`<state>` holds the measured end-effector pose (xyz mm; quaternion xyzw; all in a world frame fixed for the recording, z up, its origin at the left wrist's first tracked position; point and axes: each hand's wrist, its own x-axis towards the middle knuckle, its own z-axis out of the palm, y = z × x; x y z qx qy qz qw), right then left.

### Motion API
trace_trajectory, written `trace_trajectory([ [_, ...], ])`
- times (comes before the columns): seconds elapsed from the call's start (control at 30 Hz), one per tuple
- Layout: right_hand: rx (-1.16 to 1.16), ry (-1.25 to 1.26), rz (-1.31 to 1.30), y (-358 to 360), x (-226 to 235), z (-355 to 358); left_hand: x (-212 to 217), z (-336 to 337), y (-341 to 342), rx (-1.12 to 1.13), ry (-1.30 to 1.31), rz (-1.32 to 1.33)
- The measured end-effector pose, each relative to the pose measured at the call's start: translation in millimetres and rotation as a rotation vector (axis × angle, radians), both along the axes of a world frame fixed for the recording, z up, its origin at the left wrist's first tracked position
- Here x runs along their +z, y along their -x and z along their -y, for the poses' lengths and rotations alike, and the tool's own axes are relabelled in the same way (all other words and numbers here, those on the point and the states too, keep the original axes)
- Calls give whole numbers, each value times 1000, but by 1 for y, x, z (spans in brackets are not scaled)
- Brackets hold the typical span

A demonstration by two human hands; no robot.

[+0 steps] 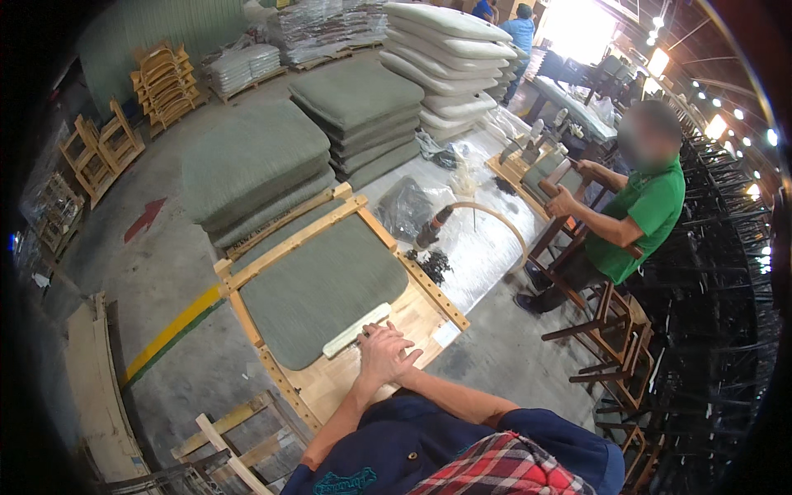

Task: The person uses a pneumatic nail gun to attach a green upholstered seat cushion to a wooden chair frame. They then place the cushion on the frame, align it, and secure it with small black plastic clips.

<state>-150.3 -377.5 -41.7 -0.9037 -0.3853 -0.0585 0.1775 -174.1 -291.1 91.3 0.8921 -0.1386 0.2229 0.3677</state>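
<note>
My left hand [381, 351] lies across my right hand [404, 369] at the near edge of a wooden work board [417, 322]. The left hand's fingers are stretched out and touch or nearly touch a pale wooden bar [356, 330]. The right hand is partly covered, so its fingers are hard to make out. The bar lies along the near edge of a grey-green upholstered seat pad [322, 280]. Around the pad runs a wooden frame [289, 237] with side rails, the right rail [437, 297] dotted with holes.
Beyond the board stand stacked grey-green pads [256, 153] and white cushions [445, 45]. A corded power tool [433, 227] lies on a plastic-covered table [478, 272]. At right a person in a green shirt [652, 219] handles a chair. Chair frames [610, 330] crowd the right side.
</note>
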Motion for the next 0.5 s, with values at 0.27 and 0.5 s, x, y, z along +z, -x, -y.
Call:
trace_trajectory([
  [0.27, 46, -169, -200, -14, 19, -24, -31, -21, -24, 153, 213, -19],
  [0.5, 5, -213, -192, -24, 14, -45, -57, -37, -39, 196, 211, -104],
])
